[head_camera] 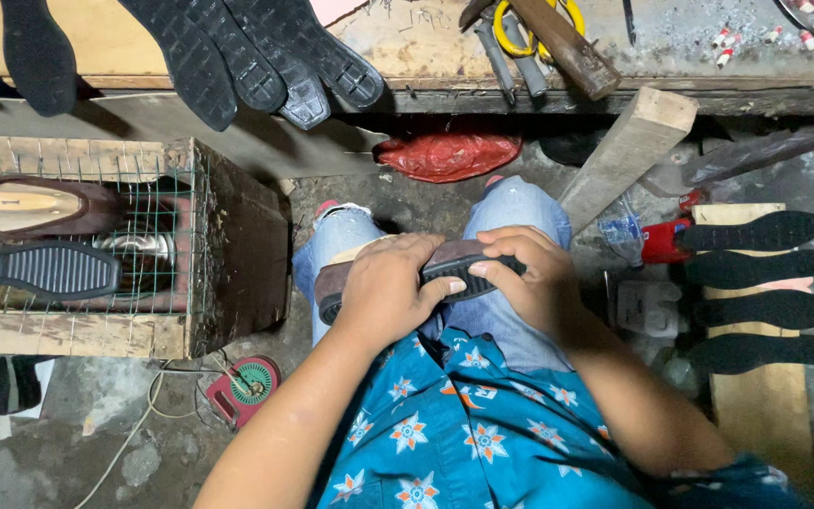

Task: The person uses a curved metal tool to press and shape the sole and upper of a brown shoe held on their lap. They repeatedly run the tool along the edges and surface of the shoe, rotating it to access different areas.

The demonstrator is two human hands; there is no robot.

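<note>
A brown shoe [398,273] with a black ribbed sole lay sole-up across the person's knees, both hands clamped on it. The left hand [386,292] pressed down over its heel end, fingers curled around the sole; the right hand [525,275] pinched the toe end. Right of the shoe, four black soles [756,290] sat on a wooden plank. Left of it stood a wire-mesh box [96,245]. Beyond it, pliers [511,42] rested on the desk [426,57].

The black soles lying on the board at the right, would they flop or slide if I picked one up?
The soles look thin and flat, so probably light and somewhat bendy. Their ribbed tread suggests grip, not slipperiness. Lying flat on the board, they seem unlikely to roll.
</note>
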